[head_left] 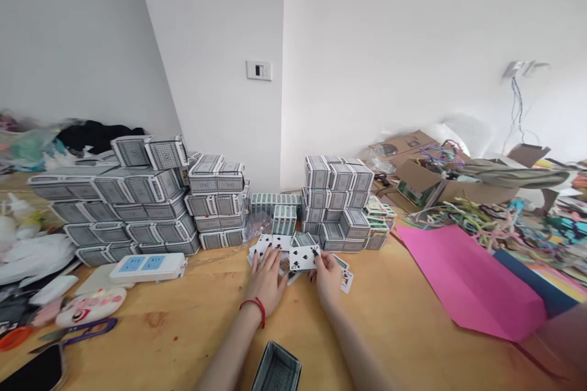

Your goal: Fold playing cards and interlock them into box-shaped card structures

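Loose playing cards (281, 242) lie spread face up on the wooden table (192, 317). My left hand (265, 281), with a red cord bracelet at its wrist, rests on them, fingers stretched out and apart. Between thumb and fingers of my right hand (326, 275) is a playing card (300, 258), a five of spades, face up and slightly raised. Another card (347, 281) lies just right of that hand. Close to me stands an open box made of playing cards (276, 369), its inside visible. Behind the loose cards sits a green-and-white card deck stack (285, 219).
Stacks of card-covered boxes rise at left (151, 186) and right (339, 183). A white power strip (147, 267), purple-handled scissors (89, 331) and a phone (36, 372) lie at left. At right are pink paper (472, 281), tangled yarn (477, 217) and a cardboard box (419, 180).
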Demonstrator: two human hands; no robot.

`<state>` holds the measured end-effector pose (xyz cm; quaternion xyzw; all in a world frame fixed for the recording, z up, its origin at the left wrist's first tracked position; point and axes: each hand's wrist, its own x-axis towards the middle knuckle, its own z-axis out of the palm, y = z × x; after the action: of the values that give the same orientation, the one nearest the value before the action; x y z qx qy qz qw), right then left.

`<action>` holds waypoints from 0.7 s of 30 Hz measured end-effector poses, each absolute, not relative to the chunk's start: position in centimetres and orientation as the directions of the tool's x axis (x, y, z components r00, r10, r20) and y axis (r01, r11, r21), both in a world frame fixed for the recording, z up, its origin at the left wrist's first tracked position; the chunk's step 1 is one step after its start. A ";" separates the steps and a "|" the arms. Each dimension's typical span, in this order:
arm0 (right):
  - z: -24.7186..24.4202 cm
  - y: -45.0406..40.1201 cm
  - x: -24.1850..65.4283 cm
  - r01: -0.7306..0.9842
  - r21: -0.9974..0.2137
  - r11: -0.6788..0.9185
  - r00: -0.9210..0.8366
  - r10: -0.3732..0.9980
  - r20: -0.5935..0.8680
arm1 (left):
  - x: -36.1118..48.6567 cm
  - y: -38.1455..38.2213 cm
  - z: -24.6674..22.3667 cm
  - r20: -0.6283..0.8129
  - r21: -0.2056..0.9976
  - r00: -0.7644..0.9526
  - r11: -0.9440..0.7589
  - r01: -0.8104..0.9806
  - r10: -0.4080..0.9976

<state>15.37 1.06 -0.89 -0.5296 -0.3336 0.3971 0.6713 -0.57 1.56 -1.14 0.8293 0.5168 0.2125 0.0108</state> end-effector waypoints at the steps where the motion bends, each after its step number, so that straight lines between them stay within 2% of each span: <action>1: -0.9 1.1 15.4 -0.176 -0.977 0.123 0.471 0.882 0.026 | -0.6 1.5 -1.1 0.348 0.246 0.364 -0.459 0.854 0.864; 6: -1.2 1.4 15.6 -0.189 -0.974 0.127 0.531 0.847 0.007 | -0.6 1.3 -0.6 0.374 0.289 0.334 -0.450 0.845 0.865; 11: -1.4 1.3 15.7 -0.210 -0.971 0.116 0.609 0.792 -0.037 | -0.5 1.3 -0.6 0.339 0.304 0.312 -0.417 0.857 0.887; 21: -1.5 1.7 15.8 -0.127 -0.989 0.080 0.614 0.789 -0.015 | -0.5 1.0 -0.6 0.347 0.266 0.264 -0.364 0.892 0.900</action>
<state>15.80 1.67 -1.50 -0.5885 -0.2813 0.3371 0.6789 -0.51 0.99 -0.65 0.7950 0.5637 0.2241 0.0085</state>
